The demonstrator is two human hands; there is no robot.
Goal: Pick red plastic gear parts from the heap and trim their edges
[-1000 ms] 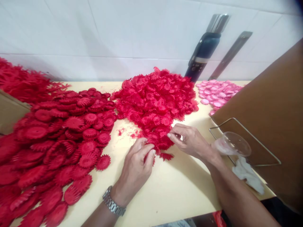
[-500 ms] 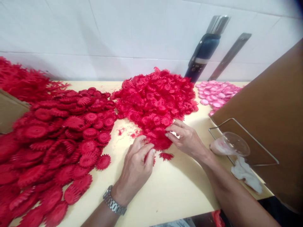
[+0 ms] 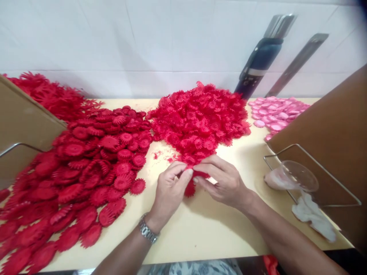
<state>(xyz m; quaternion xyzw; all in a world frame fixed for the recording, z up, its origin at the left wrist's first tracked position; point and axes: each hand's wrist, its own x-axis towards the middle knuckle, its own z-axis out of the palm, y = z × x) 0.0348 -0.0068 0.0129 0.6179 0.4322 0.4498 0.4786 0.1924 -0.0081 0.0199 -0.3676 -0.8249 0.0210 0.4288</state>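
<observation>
My left hand (image 3: pixel 169 190), with a metal watch on its wrist, and my right hand (image 3: pixel 222 179) meet over the pale table (image 3: pixel 206 233) at the near edge of the middle heap. Both pinch small red toothed flower pieces (image 3: pixel 190 187) between fingertips and thumbs, the two hands touching. Just behind them lies the heap of small bright red flower pieces (image 3: pixel 200 122). A wide spread of larger dark red toothed discs (image 3: pixel 86 172) covers the table to the left of my left hand.
Pink discs (image 3: pixel 275 114) lie at the back right. A brown cardboard sheet (image 3: pixel 329 141) leans at the right, with a wire frame (image 3: pixel 315 172), a clear plastic cup (image 3: pixel 298 177) and a white cloth (image 3: pixel 312 215). Another cardboard (image 3: pixel 25 122) stands left, spiky red pieces (image 3: pixel 54 95) behind it. Dark tools (image 3: pixel 258 65) lean on the white wall.
Both hands drew together toward me from the heap's edge and now pinch red pieces between them. The view shifted left, showing more of the left cardboard.
</observation>
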